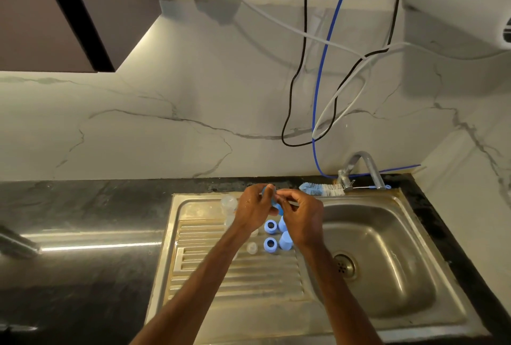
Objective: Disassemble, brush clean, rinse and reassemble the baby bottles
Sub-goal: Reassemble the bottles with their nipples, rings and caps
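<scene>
Both hands meet over the back of the ribbed steel drainboard (221, 284), w/ a blue plastic collar ring (268, 192) held up between them. Left hand (253, 208) has its fingers curled round the ring. Right hand (301, 217) pinches at the ring's near edge, thumb + forefinger closed together. Whether a teat sits inside is too small to tell.

Handling, my read: the ring is light & stiff, prob. wet so slippery. Take it by the outer rim, not the threads.

The small clear silicone teat (251, 248) on the drainboard should be soft & floppy. Take it by the base flange, not the tip.

The clear plastic bottle body (229, 203) is just left of the left hand. It looks light & easy to tip, so grip round the middle.

Two loose blue rings (270, 225) and two blue dome caps (286, 241) sit just beside each other near the steel sink basin (387, 248) edge.

The blue-and-white bottle brush (322, 189) lies on the back ledge by the grey tap (362, 154), well apart from both hands. Parts are all separate, so approx. the taking-apart stage, brushing not yet begun.
</scene>
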The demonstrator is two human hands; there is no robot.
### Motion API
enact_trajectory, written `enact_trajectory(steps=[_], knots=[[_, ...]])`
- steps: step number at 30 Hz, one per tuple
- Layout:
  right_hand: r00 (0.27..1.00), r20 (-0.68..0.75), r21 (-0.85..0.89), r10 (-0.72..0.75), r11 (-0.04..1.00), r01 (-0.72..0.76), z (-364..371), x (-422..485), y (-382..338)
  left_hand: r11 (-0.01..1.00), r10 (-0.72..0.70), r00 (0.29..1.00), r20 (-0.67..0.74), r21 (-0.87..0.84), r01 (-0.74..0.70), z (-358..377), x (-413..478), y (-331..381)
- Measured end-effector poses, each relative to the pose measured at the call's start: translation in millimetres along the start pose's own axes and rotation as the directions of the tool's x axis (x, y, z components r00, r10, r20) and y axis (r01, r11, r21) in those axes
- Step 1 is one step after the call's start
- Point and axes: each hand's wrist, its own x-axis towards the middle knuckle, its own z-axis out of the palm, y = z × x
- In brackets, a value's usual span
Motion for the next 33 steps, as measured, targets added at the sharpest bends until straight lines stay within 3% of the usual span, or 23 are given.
enact_trajectory(steps=[3, 5, 8, 11, 13, 18, 25, 28, 33], knots=[[0.997, -0.015, -0.098, -0.080, 0.992, 0.078, 9, -6, 0, 1.000, -0.014, 1.000, -0.019, -0.014, 0.014, 1, 2, -4], [0.999, -0.021, -0.082, -0.035, 0.996, 0.033, 4, 0, -1, 0.996, 0.054, 0.999, 0.005, 0.071, -0.054, -2, 2, -6], [0.987, 0.121, 0.115, 0.107, 0.986, -0.121, -12, 18, 2, 0.990, 0.115, 0.986, 0.124, 0.071, -0.124, -13, -2, -10], [0.874, 0.388, 0.379, 0.292, 0.814, -0.441, -28, 29, 6, 0.994, 0.103, 0.976, 0.190, 0.017, -0.108, -20, -7, -10], [0.842, 0.437, 0.409, 0.315, 0.764, -0.498, -31, 32, 12, 0.995, 0.072, 0.970, 0.231, -0.077, -0.055, -20, -11, -6], [0.893, 0.371, 0.342, 0.255, 0.857, -0.386, -23, 24, 19, 0.978, 0.028, 0.972, 0.233, -0.208, 0.022, -18, -11, -12], [0.915, 0.376, 0.393, 0.146, 0.869, -0.300, -23, 15, 17, 0.957, 0.029, 0.931, 0.363, -0.279, 0.079, -26, -10, -9], [0.945, 0.285, 0.411, 0.161, 0.870, -0.272, -20, 15, 10, 0.944, 0.028, 0.958, 0.284, -0.323, 0.069, -22, -12, -5], [1.000, 0.013, 0.086, 0.013, 0.996, -0.014, -9, 7, 6, 0.863, -0.041, 0.986, 0.160, -0.491, 0.116, -5, -14, -3]])
